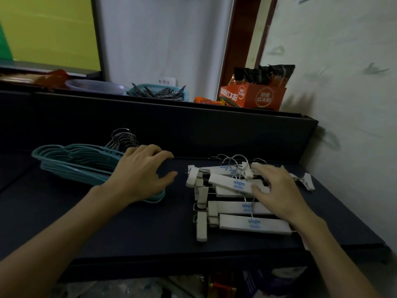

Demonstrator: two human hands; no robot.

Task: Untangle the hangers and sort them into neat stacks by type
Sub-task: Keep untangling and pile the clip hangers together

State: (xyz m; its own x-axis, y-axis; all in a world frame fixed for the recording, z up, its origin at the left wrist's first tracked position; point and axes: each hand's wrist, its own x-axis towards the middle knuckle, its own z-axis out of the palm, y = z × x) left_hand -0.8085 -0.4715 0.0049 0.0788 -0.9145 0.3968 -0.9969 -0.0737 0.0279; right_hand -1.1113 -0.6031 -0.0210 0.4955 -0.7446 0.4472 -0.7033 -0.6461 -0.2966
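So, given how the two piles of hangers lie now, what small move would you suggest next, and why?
Probably square up the white clip hangers: they lie fanned and skewed, one crossing the others at an angle, while the teal hangers already sit nested. The right hand rests open on the white pile, well placed to nudge them into line.

Curved hangers (73, 162) left of clip hangers (234, 203)

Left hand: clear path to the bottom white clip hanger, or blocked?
Probably yes. The left hand rests on the teal hangers, and only bare tabletop lies between it and the nearest white clip hanger. The right hand covers the pile's right side, not its left end.
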